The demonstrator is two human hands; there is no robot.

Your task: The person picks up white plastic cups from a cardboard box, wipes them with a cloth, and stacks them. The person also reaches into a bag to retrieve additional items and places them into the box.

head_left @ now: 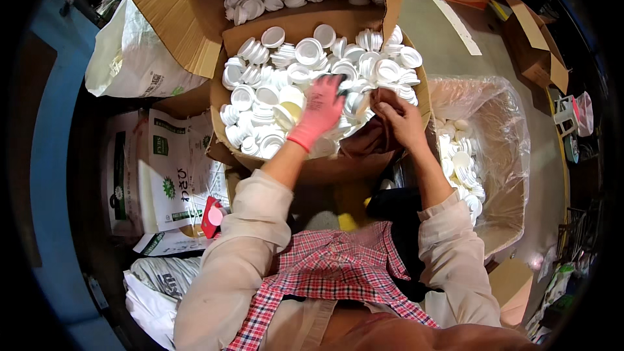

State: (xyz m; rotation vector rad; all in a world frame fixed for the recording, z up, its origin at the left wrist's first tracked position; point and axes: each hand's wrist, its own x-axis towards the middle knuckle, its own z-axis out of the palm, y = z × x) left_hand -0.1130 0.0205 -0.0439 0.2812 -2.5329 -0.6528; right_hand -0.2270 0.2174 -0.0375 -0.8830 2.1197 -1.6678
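My left hand [323,107], in a pink glove with dark fingertips, reaches over a heap of white plastic lids [308,51] in a cardboard box. Its fingers look apart and slightly blurred, and I see nothing held in them. Beside its wrist a yellowish lid [292,105] stands out among the white ones. My right hand [404,123] is bare and closed on a brown cloth [372,139], which droops over the near right part of the heap and the box's front edge. The cloth hides some lids beneath it.
Behind the heap, another cardboard box [162,16] holds more white lids. To the right stands a plastic-lined carton [507,156] with lids inside. White printed sacks [172,162] lie at the left, near a small red object [211,218]. Cartons [530,52] sit farther right.
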